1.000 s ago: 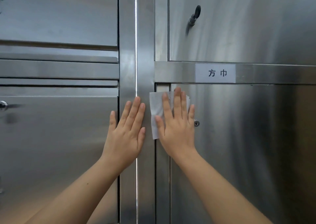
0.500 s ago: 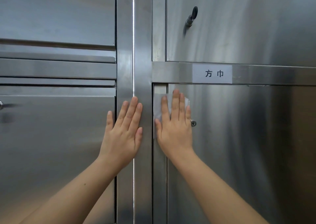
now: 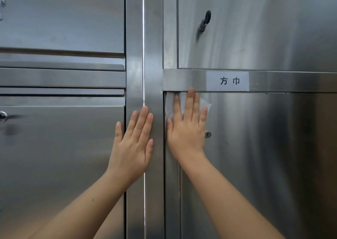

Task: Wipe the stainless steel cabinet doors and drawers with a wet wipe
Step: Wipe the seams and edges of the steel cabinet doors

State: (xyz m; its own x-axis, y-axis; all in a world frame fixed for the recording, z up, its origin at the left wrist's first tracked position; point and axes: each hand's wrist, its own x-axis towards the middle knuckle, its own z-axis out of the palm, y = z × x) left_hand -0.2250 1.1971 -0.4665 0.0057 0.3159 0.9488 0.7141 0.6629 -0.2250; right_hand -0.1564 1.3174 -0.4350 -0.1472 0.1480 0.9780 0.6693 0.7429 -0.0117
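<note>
1. The wet wipe [image 3: 169, 105] lies flat on the top left corner of the lower right cabinet door [image 3: 264, 156], just under the horizontal rail [image 3: 182, 80].
2. The right hand [image 3: 186, 131] presses it there with straight, spread fingers [image 3: 189, 103]; the middle fingertip touches the rail.
3. The left hand [image 3: 133, 145] rests flat on the vertical post [image 3: 155, 56], fingers straight, holding nothing.
4. A small lock [image 3: 207, 134] sits just beside the right hand; a white label [image 3: 227, 81] is on the rail; a key [image 3: 205, 21] sticks out of the upper door [image 3: 255, 28].
</note>
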